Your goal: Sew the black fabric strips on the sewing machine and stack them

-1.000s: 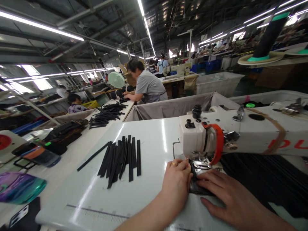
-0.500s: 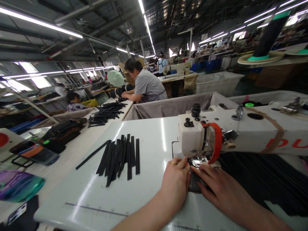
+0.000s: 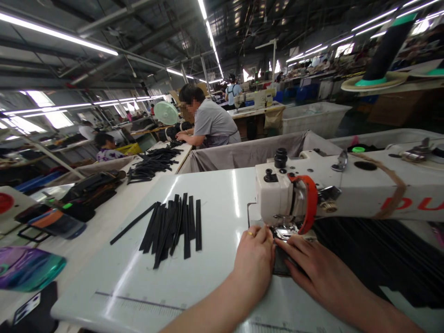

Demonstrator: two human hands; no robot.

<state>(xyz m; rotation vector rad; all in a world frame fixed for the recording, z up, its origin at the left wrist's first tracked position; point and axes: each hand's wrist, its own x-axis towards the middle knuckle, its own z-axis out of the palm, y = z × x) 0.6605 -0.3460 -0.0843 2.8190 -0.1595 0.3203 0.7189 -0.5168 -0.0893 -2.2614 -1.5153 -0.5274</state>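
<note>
At the sewing machine (image 3: 280,194), both my hands are close to the metal presser foot (image 3: 285,232). My left hand (image 3: 255,254), with a gold ring, has its fingers pressed together on the edge of a small black fabric piece (image 3: 281,262) just left of the foot. From the other side, my right hand (image 3: 314,263) presses the same piece, its index finger reaching toward the foot; its thumb is hidden. The needle and the piece's far end cannot be made out. A pile of black fabric strips (image 3: 169,226) lies left of my hands on the pale machine table (image 3: 215,296).
A heap of black material (image 3: 367,254) lies under the machine arm. More black strips (image 3: 152,162) cover the adjoining table, where a co-worker (image 3: 213,122) bends over. At left are a plastic jug (image 3: 58,224), a purple-green container (image 3: 31,268) and a phone (image 3: 27,307).
Both hands keep almost the same place and grip at the presser foot. The view has shifted very slightly; the strip pile looks unchanged.
</note>
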